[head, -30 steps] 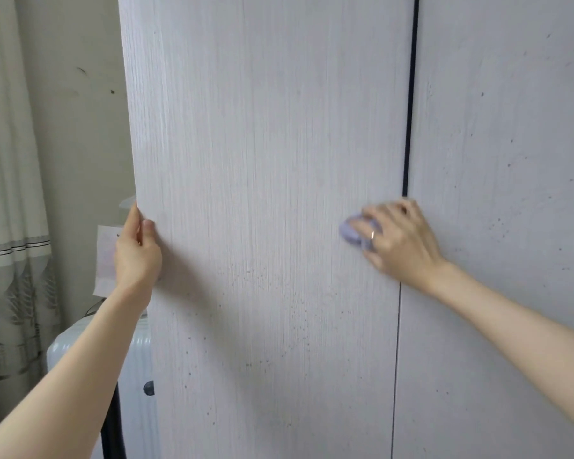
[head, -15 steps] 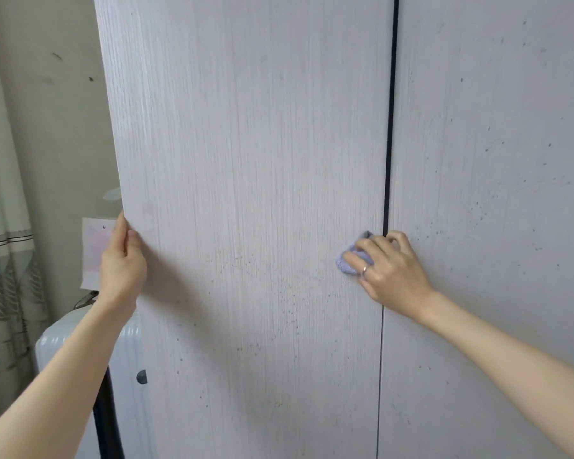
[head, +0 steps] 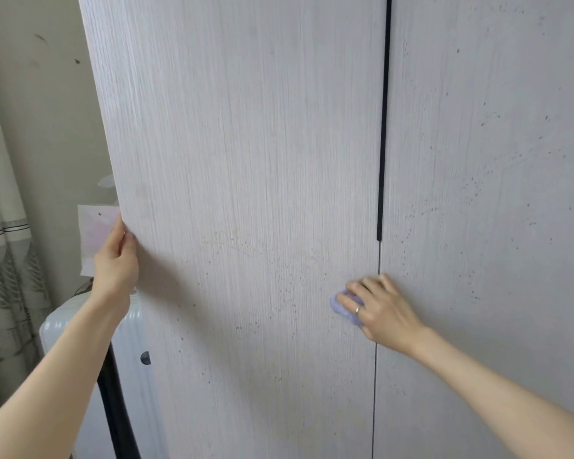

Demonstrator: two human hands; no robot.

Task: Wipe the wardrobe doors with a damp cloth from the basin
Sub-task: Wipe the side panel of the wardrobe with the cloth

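Observation:
Two pale wood-grain wardrobe doors fill the view: the left door (head: 246, 160) and the right door (head: 494, 160), both speckled with small dark spots low down. A lilac cloth (head: 340, 308) lies bunched against the left door close to the seam. My right hand (head: 381, 313) covers it, fingers bent over the wad and pressing it to the panel. My left hand (head: 116, 263) grips the left door's outer edge, thumb on the front and fingers hidden behind.
A dark vertical groove (head: 383, 127) runs between the doors down to mid height. Left of the wardrobe stand a white ribbed suitcase (head: 57, 329), a patterned curtain (head: 0, 226) and a paper sheet (head: 93, 233) pinned to the beige wall.
My right hand has slid the cloth downward along the left door beside the seam, past the end of the dark groove. My left hand keeps its hold on the door edge.

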